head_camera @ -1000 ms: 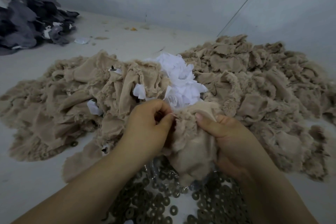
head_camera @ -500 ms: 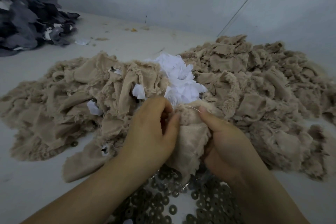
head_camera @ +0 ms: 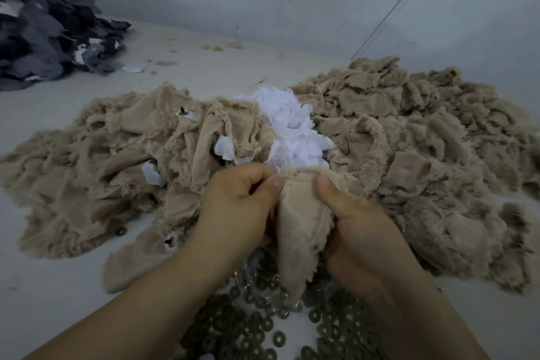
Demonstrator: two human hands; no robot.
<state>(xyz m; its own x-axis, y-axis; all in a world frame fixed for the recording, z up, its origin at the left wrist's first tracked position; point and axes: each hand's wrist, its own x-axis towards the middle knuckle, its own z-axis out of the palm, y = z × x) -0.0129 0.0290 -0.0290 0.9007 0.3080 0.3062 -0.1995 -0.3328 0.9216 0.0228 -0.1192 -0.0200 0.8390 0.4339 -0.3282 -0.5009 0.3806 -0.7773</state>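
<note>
Within 1 second both thumbs have closed in atop the beige fleece piece (head_camera: 301,222) above the washers (head_camera: 257,327) — left hand (head_camera: 239,207) pinches its edge, right hand (head_camera: 362,237) grips its side — alignment looks nearly set

dark scrap pile (head_camera: 38,29): cut by far-left edge | ring washers (head_camera: 257,327): part hidden under forearms (head_camera: 146,310), cut by near edge | right hand (head_camera: 359,231): fingers behind beige piece (head_camera: 301,222) | beige heap (head_camera: 438,140): cut at right edge

Person's bare left hand (head_camera: 239,204), bare right hand (head_camera: 359,231), forearms (head_camera: 140,310) bare as far as they show, short trimmed thumbnails (head_camera: 277,183)
</note>
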